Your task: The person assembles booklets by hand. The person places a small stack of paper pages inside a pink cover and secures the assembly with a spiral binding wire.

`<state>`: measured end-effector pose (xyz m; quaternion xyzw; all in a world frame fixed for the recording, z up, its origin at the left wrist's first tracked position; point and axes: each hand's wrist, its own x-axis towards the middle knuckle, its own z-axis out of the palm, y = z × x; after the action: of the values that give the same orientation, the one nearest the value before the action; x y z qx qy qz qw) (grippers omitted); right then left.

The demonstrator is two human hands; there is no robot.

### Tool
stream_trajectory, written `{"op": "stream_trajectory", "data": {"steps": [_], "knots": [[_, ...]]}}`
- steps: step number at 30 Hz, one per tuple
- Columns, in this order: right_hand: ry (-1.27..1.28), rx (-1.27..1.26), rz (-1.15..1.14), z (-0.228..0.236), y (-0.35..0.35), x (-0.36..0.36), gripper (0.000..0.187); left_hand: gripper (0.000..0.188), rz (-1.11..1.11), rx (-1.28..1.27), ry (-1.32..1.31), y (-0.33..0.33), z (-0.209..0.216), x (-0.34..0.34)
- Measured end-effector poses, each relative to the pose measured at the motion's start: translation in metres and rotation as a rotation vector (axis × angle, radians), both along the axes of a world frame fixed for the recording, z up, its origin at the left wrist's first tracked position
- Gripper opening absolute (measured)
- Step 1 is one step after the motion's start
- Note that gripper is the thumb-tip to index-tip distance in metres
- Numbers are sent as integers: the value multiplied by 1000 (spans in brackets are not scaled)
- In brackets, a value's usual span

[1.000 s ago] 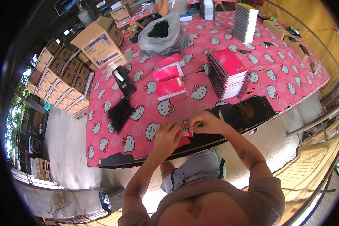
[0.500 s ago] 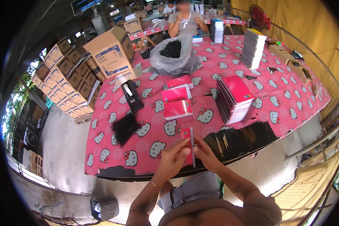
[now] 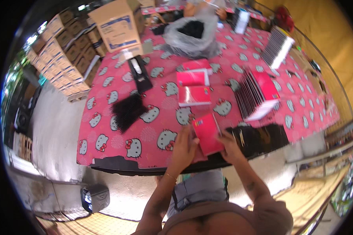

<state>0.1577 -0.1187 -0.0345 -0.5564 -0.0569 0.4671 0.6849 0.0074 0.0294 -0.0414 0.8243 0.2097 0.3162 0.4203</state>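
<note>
A pink-red notebook (image 3: 208, 133) is held tilted over the near table edge, its cover facing up. My left hand (image 3: 184, 148) grips its left side, thumb along the edge. On the opposite side, my right hand (image 3: 230, 148) holds it with fingers slightly blurred. Just beyond lie small piles of pink-red notebooks, the nearest pile (image 3: 194, 95) closest to my hands. Right of these stands a leaning stack of spiral-bound notebooks (image 3: 261, 94) with black binding. A heap of black plastic binding coils (image 3: 128, 112) rests to the left.
A black tape dispenser (image 3: 140, 74) sits behind the coils. Farther back are a clear plastic bag (image 3: 192, 43) of black material, an open carton (image 3: 117, 29) and tall notebook stacks (image 3: 277, 47). A person (image 3: 206, 8) is across the table; cartons (image 3: 60, 58) are piled left.
The notebook was edge-on with its spiral toward me; it is now turned so its cover shows. My hands have moved apart to its two sides. The whole view has shifted.
</note>
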Motion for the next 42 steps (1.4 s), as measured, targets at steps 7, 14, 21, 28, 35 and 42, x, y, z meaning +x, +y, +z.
{"op": "stream_trajectory", "data": {"steps": [7, 14, 21, 28, 35, 42], "knots": [[-980, 97, -329, 171, -33, 83, 51, 37, -14, 191, -19, 4, -14, -3], [-1443, -492, -96, 166, -62, 217, 51, 32, -56, 151, -22, 0, -12, -1], [-1629, -627, -146, 167, -58, 209, 53, 31, -64, 203, -6, -2, -8, -5], [-2178, -582, -255, 128, -34, 133, 45, 36, -79, 324, -63, 24, 18, 26], [-2159, -529, -341, 112, -23, 134, 36, 32, -25, 837, -129, 99, 22, 99], [-2184, -351, -348, 118, -25, 98, 54, 22, -59, 950, -41, 114, 27, 101]]}}
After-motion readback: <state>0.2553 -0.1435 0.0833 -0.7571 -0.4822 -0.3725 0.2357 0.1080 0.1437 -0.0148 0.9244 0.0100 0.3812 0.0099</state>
